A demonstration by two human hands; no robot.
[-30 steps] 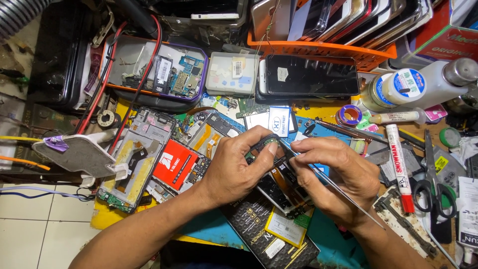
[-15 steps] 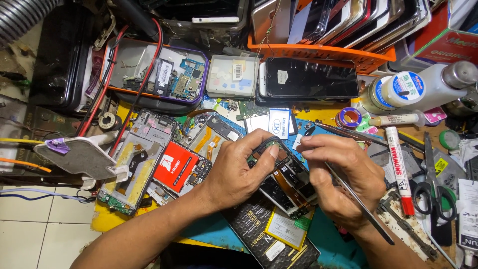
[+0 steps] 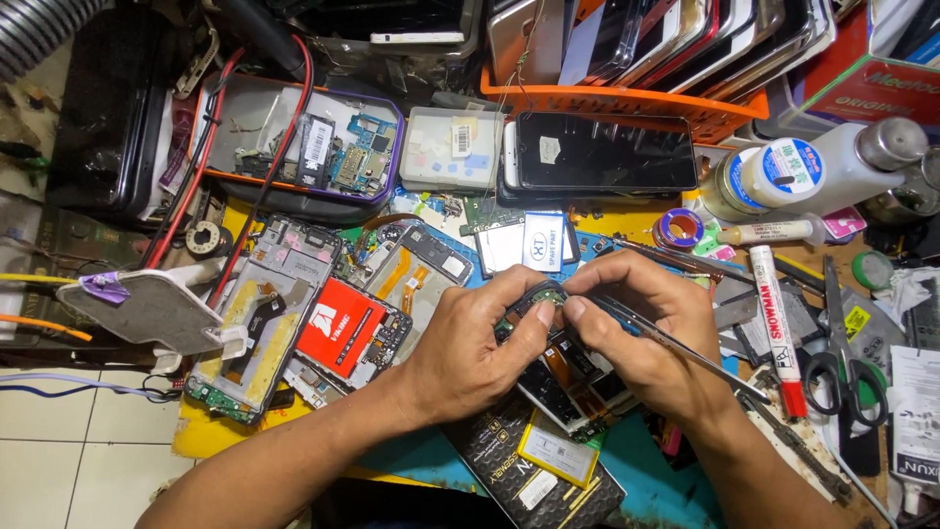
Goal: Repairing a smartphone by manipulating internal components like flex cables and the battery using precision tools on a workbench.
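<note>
My left hand and my right hand meet over an opened phone lying on a cluttered bench. Both pinch a small dark component between thumbs and fingertips. My right hand also holds metal tweezers that slant away toward the lower right. The opened phone lies partly hidden under my hands, on top of a black patterned phone back.
Opened phone frames and a red battery lie left. A tray of circuit boards and a black phone sit behind. White bottles, a red marker and scissors stand right. An orange basket of phones sits at the back.
My hands have drawn closer together and lifted the small component slightly. The tweezers have swung with my right hand; the bench items have not moved.
</note>
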